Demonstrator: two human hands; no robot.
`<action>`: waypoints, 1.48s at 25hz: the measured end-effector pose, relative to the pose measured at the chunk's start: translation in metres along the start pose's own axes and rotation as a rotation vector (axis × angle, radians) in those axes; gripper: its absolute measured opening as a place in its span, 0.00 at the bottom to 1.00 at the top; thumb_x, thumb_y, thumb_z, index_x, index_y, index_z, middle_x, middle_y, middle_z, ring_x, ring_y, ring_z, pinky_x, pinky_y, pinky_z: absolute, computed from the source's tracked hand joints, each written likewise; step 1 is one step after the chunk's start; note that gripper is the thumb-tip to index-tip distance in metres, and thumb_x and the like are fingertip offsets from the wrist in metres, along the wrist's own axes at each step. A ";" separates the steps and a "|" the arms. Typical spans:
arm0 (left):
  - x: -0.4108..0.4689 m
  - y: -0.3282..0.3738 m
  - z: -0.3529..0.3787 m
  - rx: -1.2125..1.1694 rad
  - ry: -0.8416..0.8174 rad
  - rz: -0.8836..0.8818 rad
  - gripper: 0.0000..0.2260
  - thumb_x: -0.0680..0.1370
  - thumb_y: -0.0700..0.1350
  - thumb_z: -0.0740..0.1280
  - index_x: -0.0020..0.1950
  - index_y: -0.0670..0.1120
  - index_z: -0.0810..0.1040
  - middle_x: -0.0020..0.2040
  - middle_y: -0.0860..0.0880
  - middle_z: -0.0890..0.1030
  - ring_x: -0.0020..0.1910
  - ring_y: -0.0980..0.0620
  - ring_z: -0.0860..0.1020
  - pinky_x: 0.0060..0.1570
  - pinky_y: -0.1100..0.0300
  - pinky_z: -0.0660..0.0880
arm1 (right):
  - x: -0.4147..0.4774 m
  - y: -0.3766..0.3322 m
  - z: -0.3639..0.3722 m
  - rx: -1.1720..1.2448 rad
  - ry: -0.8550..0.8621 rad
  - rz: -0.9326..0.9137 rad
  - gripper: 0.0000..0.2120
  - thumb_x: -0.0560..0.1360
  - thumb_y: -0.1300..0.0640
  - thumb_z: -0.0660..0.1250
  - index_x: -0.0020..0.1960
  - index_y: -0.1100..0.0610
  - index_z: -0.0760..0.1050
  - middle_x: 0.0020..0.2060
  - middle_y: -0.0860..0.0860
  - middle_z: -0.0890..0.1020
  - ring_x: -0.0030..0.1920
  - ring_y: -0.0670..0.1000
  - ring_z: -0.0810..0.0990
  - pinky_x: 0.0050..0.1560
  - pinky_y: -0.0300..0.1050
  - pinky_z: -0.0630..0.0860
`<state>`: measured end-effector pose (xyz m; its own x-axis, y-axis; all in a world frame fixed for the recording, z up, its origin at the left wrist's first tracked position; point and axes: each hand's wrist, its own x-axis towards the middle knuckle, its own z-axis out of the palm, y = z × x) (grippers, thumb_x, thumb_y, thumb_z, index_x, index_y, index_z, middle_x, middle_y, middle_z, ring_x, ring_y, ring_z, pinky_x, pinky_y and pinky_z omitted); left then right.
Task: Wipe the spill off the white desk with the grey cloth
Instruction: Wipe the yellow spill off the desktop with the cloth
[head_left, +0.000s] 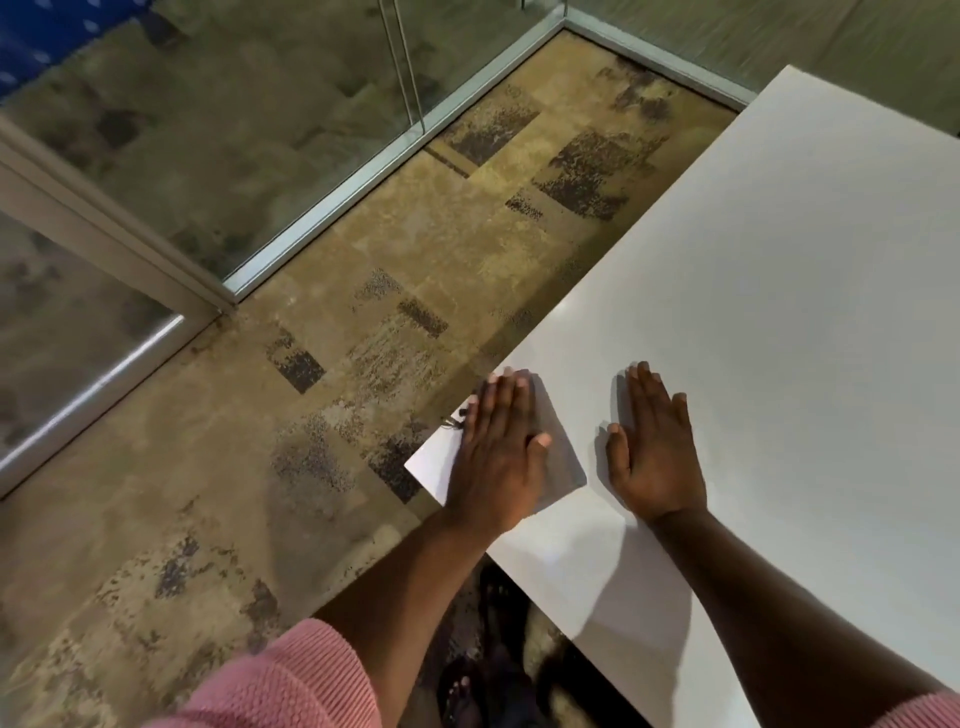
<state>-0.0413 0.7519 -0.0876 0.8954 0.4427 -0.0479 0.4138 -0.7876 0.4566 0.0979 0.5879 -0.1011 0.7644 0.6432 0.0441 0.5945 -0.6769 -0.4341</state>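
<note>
The left hand (496, 452) is lying flat, fingers extended and together, pressing the cloth (558, 457) onto the desk (779, 312) at the desk's near left corner; nothing is being gripped, the palm is only bearing down on the fabric. The right hand (654, 447) is resting open and flat on the bare desk just to the right of the cloth, holding nothing. The cloth is showing as one grey square, partly covered by the left hand. No spill is standing out on the white surface, so its extent cannot be told. For a clean wipe, the palm is best kept spread over the cloth, pressure even, strokes overlapping and running inward from the desk edge so liquid is not being pushed onto the carpet (363, 312). The right hand is likely serving as a brace. Count: one desk, one cloth, two hands.
</note>
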 end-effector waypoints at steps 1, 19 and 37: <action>-0.003 -0.008 -0.006 -0.001 0.003 -0.039 0.29 0.86 0.53 0.52 0.85 0.42 0.52 0.85 0.45 0.49 0.85 0.47 0.44 0.83 0.50 0.41 | 0.000 -0.001 -0.001 -0.007 -0.002 -0.006 0.34 0.82 0.46 0.48 0.82 0.64 0.59 0.82 0.62 0.62 0.82 0.62 0.61 0.81 0.67 0.56; -0.002 -0.067 -0.037 0.242 -0.227 0.046 0.32 0.86 0.54 0.51 0.85 0.39 0.46 0.85 0.41 0.45 0.85 0.44 0.42 0.83 0.47 0.45 | 0.032 -0.088 0.045 -0.219 -0.163 -0.162 0.31 0.86 0.44 0.51 0.85 0.55 0.54 0.84 0.53 0.57 0.85 0.55 0.47 0.82 0.65 0.51; 0.035 -0.050 -0.007 0.196 -0.224 0.269 0.32 0.86 0.55 0.51 0.84 0.37 0.52 0.85 0.40 0.52 0.85 0.43 0.49 0.81 0.41 0.56 | -0.012 -0.008 -0.010 -0.190 0.027 0.498 0.32 0.82 0.47 0.53 0.85 0.55 0.56 0.84 0.52 0.59 0.85 0.55 0.52 0.81 0.65 0.56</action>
<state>-0.0315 0.8095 -0.1059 0.9807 0.1221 -0.1525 0.1638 -0.9391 0.3019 0.0862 0.5826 -0.0894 0.9702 0.2199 -0.1016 0.1909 -0.9524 -0.2376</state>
